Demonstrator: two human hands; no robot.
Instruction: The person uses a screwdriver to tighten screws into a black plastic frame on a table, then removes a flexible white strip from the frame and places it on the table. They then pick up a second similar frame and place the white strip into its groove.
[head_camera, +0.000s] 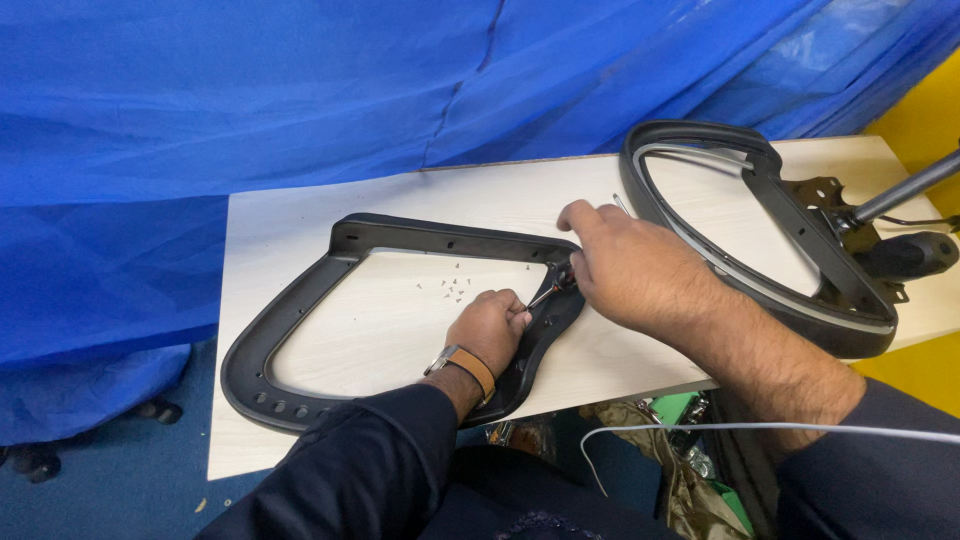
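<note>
My left hand (490, 325) had its fingers pinched on a small screwdriver (545, 294) angled up-right into the black frame (300, 300), right hand (625, 265) gripping the frame just right of the tip.

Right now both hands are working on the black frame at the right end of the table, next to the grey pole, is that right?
Not quite. In the head view the left hand and right hand work on the black frame nearer the table's left end; the other frame by the grey pole lies untouched.
</note>
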